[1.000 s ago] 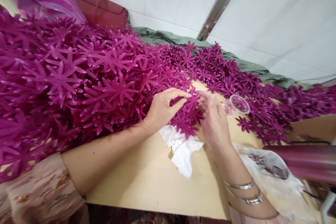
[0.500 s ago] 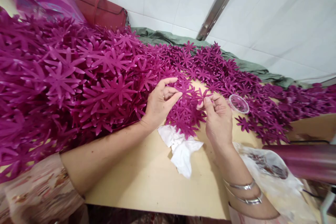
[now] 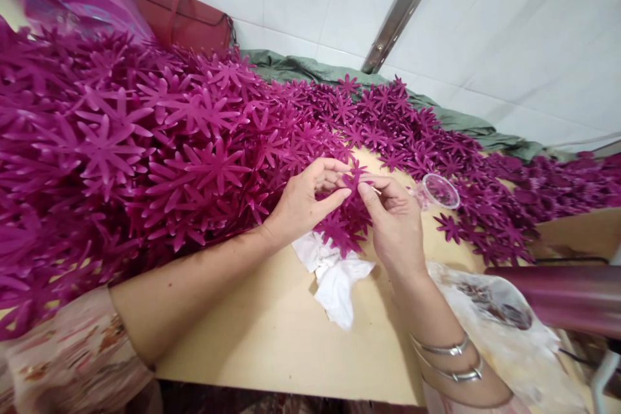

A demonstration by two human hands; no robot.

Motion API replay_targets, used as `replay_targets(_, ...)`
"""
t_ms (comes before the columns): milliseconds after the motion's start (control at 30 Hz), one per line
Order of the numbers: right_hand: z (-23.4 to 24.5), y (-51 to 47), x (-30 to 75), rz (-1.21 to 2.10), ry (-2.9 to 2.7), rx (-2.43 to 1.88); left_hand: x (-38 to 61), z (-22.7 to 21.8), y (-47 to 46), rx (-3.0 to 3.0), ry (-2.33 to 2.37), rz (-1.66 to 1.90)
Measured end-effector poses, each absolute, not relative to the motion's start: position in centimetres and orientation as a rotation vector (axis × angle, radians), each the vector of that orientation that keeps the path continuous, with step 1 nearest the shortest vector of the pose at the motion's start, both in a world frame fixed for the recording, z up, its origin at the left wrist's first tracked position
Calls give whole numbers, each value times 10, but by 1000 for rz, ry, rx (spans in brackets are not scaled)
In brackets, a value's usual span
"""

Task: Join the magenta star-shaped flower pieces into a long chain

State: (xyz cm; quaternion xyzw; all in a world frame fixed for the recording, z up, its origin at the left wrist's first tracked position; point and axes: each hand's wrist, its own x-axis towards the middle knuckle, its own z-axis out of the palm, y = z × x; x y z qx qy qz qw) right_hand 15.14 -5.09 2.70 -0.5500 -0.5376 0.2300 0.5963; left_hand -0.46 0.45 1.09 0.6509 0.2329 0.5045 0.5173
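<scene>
My left hand and my right hand meet over the table, fingertips close together. Between them is a purple flower-shaped piece with narrow petals. My right thumb and fingers pinch it from the right. The left thumb and fingertips close on its left side; part of the piece is hidden by the fingers. Just below the hands lies a small heap of the same flower pieces. Its lower edge rests on a crumpled white tissue.
A large pile of purple flower pieces covers the left; more spread along the back. At right are a round clear plastic lid or tub, a plastic bag and a purple cylinder. A red handbag stands against the tiled wall.
My right hand has moved left with the flower piece. My left hand has shifted slightly right and down, so its fingertips now meet the piece.
</scene>
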Motion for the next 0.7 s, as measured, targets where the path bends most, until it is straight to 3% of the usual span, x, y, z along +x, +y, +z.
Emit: replay_targets(700,24,-52,152,724,-1258,-1271,-11,15,5,1889,555,1326)
